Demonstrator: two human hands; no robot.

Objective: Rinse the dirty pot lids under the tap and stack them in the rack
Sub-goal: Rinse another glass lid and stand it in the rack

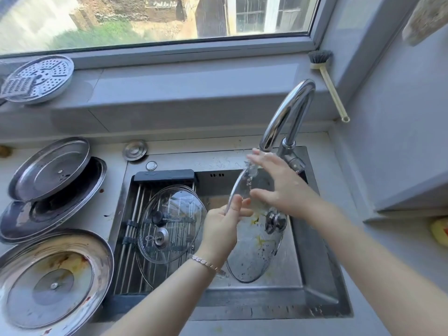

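A glass pot lid (257,248) with a metal knob and yellow smears is held tilted over the sink (315,282). Water from the chrome tap (286,115) strikes its upper edge. My left hand (221,229) grips the lid's left rim. My right hand (278,185) lies with spread, straight fingers on the lid's upper surface, under the spout. In the rack (135,238) on the sink's left side rest two glass lids (169,224). Three dirty steel lids, large (51,280), middle (48,204) and top (48,169), are piled on the counter at left.
A perforated steamer plate (40,78) and a grater sit on the window ledge at upper left. A dish brush (327,81) leans in the ledge's right corner. A small metal cap (134,150) lies behind the sink. Something yellow (440,230) is at the right edge.
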